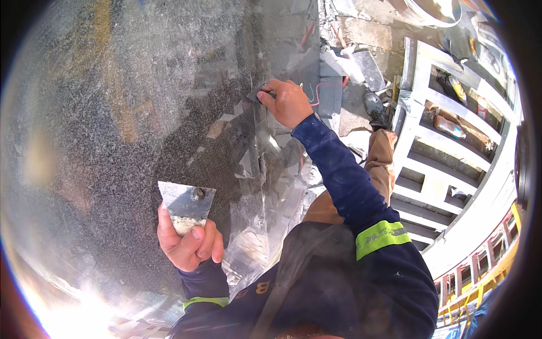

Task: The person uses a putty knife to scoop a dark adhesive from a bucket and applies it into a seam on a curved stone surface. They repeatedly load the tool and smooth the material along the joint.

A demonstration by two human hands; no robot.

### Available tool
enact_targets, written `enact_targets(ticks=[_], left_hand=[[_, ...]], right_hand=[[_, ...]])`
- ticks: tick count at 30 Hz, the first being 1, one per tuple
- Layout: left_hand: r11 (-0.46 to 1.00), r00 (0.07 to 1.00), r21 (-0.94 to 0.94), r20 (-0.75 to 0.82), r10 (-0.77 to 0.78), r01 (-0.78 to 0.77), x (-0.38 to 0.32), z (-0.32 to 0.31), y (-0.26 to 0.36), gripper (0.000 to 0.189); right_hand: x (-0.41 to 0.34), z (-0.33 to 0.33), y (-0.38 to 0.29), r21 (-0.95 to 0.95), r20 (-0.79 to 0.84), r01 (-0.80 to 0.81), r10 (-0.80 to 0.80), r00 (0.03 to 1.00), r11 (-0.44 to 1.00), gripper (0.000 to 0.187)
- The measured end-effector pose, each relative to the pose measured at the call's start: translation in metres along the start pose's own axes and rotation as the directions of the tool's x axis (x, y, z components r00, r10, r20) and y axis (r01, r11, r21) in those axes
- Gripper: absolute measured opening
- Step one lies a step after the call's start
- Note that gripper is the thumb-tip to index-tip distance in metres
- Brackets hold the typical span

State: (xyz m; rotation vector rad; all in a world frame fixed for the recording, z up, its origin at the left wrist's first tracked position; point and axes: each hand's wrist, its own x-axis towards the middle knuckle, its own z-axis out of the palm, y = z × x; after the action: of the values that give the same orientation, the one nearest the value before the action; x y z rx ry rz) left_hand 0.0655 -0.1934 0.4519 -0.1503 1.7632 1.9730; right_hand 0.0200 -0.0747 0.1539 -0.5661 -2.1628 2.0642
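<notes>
My left hand (190,243) grips a putty knife (186,203) by its short, whitish, crusted handle. A small dark lump of paste (197,193) sits on the wide metal blade. Farther up, my right hand (288,104) pinches a thin dark scraper (255,94) between thumb and fingers. That scraper lies against, or very close to, the seam (256,144) in a polished, speckled granite surface (127,178). Reflections blur the stone beside the seam, and my fingers partly cover the scraper.
Right of me lies a pale slatted frame (417,148) with plastic bottles (449,127) among its slats. Broken slabs (368,70) and a pink wire (324,84) lie near my shoe (374,108). A bucket (436,12) stands top right, a yellow ladder (478,271) lower right.
</notes>
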Motion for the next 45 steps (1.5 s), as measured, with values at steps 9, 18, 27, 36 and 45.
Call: enact_targets(ticks=[9,18,27,36,45], left_hand=[[0.906,0.947,0.28,-0.137,-0.29,0.318,0.014,-0.002,-0.041,0.062],[0.681,0.984,0.71,-0.111,-0.143,0.179,0.004,0.009,-0.057,0.06],[0.83,0.937,0.437,-0.202,-0.284,0.346,-0.019,-0.012,-0.046,0.061],[0.888,0.904,0.172,-0.127,-0.408,0.426,-0.002,-0.019,-0.053,0.062],[0.893,0.9,0.118,-0.097,-0.425,0.434,0.005,-0.012,-0.053,0.061]], right_hand=[[-0.053,-0.052,-0.026,0.388,0.221,-0.2,0.12,0.968,0.9,0.047],[-0.099,-0.085,-0.076,0.181,-0.021,0.214,-0.214,0.977,0.96,0.041],[-0.098,-0.058,-0.049,0.723,0.637,-0.661,0.175,0.75,0.202,0.058],[-0.115,-0.052,-0.069,0.543,0.197,-0.042,-0.078,0.977,0.839,0.041],[-0.121,-0.046,-0.079,0.373,0.049,0.182,-0.215,0.975,0.91,0.029]])
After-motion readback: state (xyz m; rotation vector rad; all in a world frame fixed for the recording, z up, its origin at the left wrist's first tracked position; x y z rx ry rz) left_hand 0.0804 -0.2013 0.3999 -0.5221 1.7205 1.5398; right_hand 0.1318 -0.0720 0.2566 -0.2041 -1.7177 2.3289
